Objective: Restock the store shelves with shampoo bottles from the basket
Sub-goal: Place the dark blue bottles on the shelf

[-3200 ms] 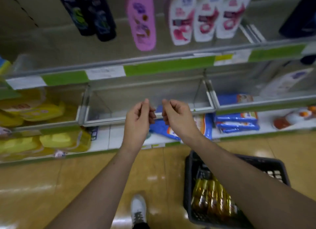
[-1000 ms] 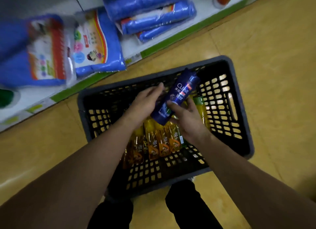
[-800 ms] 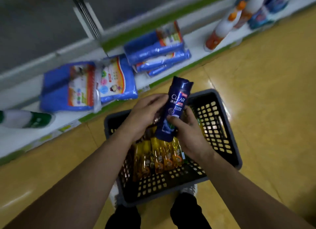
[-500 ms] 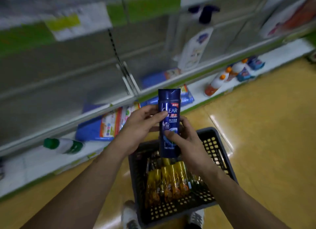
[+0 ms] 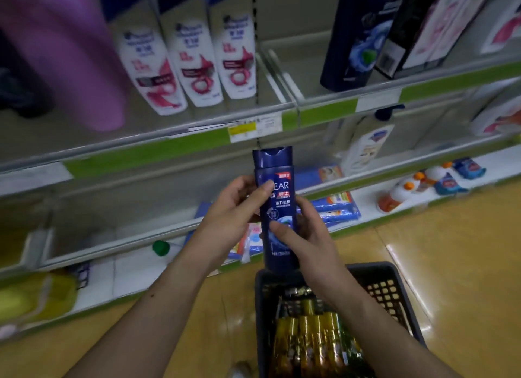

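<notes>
Just above my black basket [image 5: 380, 268], my left hand [image 5: 231, 214] and right hand [image 5: 308, 238] both grip a dark blue shampoo bottle [image 5: 282, 208] upright, thumbs across its label, facing the shelf [image 5: 169, 149]; gold bottles [image 5: 307, 346] lie in the basket.

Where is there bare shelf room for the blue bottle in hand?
The top shelf has a bare gap between the three white bottles and the dark bottle, probably wide enough for the blue bottle. The middle shelf is bare left of the pump bottle. Both top-shelf ends are crowded.
</notes>
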